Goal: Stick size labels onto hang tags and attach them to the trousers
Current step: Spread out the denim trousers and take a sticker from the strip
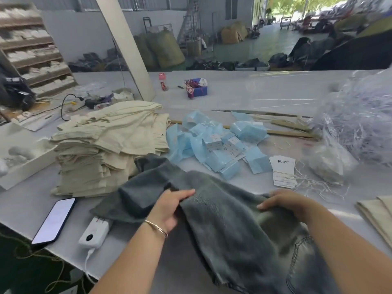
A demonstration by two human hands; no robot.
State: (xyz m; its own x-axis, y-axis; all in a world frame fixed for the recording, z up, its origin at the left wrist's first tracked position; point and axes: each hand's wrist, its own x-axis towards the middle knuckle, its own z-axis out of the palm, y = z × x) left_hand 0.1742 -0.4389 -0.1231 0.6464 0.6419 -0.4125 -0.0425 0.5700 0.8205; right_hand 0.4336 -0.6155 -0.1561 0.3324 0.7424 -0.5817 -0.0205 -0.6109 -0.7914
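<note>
grey trousers (229, 219) lie crumpled across the near edge of the table (25, 206). left hand (171, 206) grips a fold of the fabric, thumb on top, fingers tucked beneath. right hand (284, 203) pinches the cloth, fingers curled over a bunched ridge. a stack of white hang tags (283, 171) sits just beyond, strings trailing, beside blue label strips (214, 143). folded beige trousers (110, 149) are piled left; a phone (54, 221) lies near.
</note>
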